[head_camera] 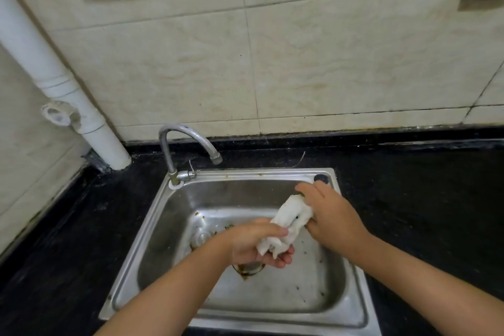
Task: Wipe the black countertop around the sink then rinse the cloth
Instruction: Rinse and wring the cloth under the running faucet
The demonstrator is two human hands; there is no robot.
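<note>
A white cloth (pixel 290 222), bunched into a roll, is held above the basin of the steel sink (pixel 152 229). My left hand (pixel 255 243) grips its lower end, fingers curled round it. My right hand (pixel 331 215) holds the upper end near the sink's right rim. The black countertop (pixel 414 199) surrounds the sink on the left, back and right. The curved metal tap (pixel 188 142) stands at the sink's back left corner, with no water visibly running from it.
A white drain pipe (pixel 68 95) runs down the left wall to the counter corner. Beige tiled walls rise behind. Brown grime and specks lie round the drain (pixel 249 269) in the basin. A thin wire (pixel 300 159) lies on the counter behind the sink.
</note>
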